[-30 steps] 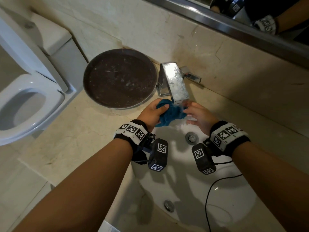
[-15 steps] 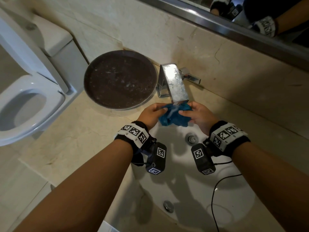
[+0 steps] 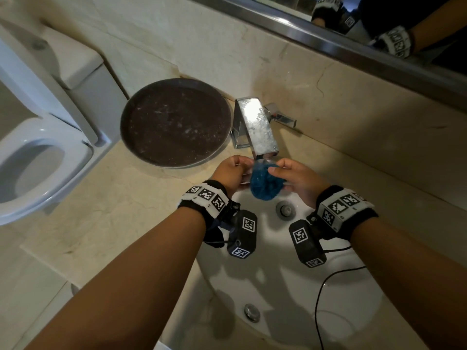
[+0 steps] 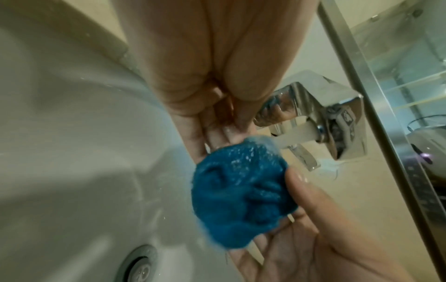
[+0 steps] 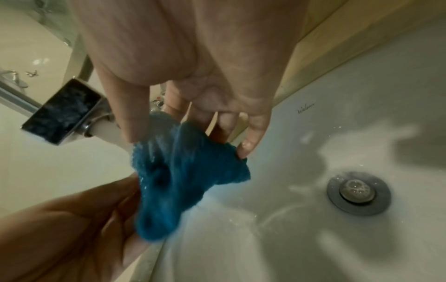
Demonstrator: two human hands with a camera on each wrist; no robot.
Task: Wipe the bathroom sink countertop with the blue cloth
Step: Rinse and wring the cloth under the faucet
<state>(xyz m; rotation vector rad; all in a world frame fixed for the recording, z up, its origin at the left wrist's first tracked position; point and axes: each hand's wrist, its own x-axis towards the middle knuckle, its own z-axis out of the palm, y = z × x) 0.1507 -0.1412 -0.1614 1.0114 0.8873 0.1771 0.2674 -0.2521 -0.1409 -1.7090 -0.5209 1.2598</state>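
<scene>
The blue cloth [image 3: 264, 185] [image 4: 241, 200] [image 5: 183, 171] is bunched into a wet ball right under the chrome faucet [image 3: 257, 125] spout, above the white sink basin [image 3: 278, 286]. Water runs from the spout onto it. My right hand [image 3: 295, 178] [image 5: 193, 95] pinches the cloth, thumb on top and fingers beneath. My left hand [image 3: 232, 173] [image 4: 212, 114] lies against the cloth's left side with straight fingers. The beige countertop [image 3: 113, 210] spreads to the left of the basin.
A dark round tray [image 3: 174, 122] sits on the counter left of the faucet. A white toilet [image 3: 38, 160] stands at the far left. The drain [image 3: 285, 210] [image 5: 358, 190] lies just below the hands. A mirror [image 3: 353, 34] runs along the wall, and a black cable [image 3: 318, 311] hangs over the basin.
The cloth has been gathered from a loose spread into a tight ball under the spout. My left fingers have straightened beside it, and my right thumb now lies over its top.
</scene>
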